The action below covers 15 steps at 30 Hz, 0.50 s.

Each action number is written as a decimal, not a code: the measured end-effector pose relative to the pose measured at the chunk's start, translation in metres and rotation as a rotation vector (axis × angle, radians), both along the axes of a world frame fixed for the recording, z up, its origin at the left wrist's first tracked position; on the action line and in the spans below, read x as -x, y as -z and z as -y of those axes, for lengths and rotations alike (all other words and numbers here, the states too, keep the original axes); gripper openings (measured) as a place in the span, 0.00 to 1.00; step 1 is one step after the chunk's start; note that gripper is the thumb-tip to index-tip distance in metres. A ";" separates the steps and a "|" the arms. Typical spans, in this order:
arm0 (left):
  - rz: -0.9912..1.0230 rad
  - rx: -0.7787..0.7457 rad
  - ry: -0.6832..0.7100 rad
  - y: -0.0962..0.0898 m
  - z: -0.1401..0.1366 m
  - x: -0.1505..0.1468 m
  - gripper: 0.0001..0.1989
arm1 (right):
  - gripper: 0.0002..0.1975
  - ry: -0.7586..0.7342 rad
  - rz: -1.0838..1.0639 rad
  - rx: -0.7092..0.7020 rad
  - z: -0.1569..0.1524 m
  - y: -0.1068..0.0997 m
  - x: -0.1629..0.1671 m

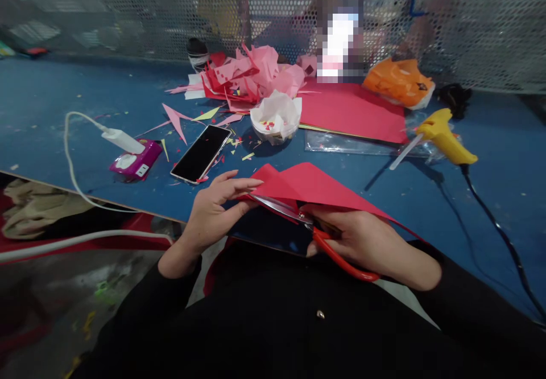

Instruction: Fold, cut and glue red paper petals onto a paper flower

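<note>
A sheet of red paper (318,182) is raised over the near edge of the blue table, partly folded or cut at its left. My left hand (217,205) pinches the paper's left end between fingers and thumb. In my right hand (360,239) is a pair of scissors (336,256) with red handles. Their metal blades point left, along the paper's lower side and close to my left fingertips. The paper's right part lies over my right hand and hides some of the fingers.
A phone (201,154), a purple power socket (136,160) with a white charger and cable, and paper scraps lie left. Behind are a white paper bowl (276,118), pink paper pieces (256,74) and red sheets (350,108). A yellow glue gun (446,137) and orange packet (398,83) are right.
</note>
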<state>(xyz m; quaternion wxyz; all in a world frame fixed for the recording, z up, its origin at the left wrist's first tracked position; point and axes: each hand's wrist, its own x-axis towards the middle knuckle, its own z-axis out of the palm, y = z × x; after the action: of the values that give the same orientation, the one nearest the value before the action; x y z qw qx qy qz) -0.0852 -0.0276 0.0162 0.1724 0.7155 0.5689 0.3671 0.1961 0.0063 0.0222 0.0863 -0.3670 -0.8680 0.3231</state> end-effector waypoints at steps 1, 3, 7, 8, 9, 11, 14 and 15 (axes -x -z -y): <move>0.000 0.009 -0.009 0.000 0.000 0.000 0.12 | 0.21 0.002 -0.001 -0.016 0.000 0.001 0.000; 0.010 0.026 -0.013 -0.001 0.000 -0.001 0.12 | 0.23 0.019 0.000 -0.044 0.000 0.003 -0.001; 0.051 0.067 -0.029 0.000 0.001 0.001 0.14 | 0.20 0.078 -0.041 0.010 0.000 0.006 -0.004; 0.062 0.074 -0.053 0.001 0.001 0.002 0.14 | 0.16 0.090 -0.075 0.059 0.000 0.007 -0.006; 0.073 0.076 -0.083 0.002 0.001 0.003 0.14 | 0.15 0.098 -0.124 0.113 0.000 0.009 -0.008; 0.094 0.060 -0.135 0.002 0.001 0.004 0.12 | 0.14 0.117 -0.229 0.196 -0.002 0.012 -0.011; 0.133 0.024 -0.163 0.000 -0.001 0.006 0.09 | 0.16 0.219 -0.240 0.152 -0.007 0.014 -0.013; 0.150 0.012 -0.175 -0.001 -0.003 0.007 0.08 | 0.16 0.258 -0.210 0.103 -0.009 0.014 -0.013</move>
<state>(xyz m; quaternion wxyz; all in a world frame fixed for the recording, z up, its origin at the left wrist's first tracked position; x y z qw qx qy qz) -0.0918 -0.0249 0.0176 0.1862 0.6325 0.6169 0.4298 0.2091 0.0154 0.0080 0.1981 -0.4436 -0.7822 0.3900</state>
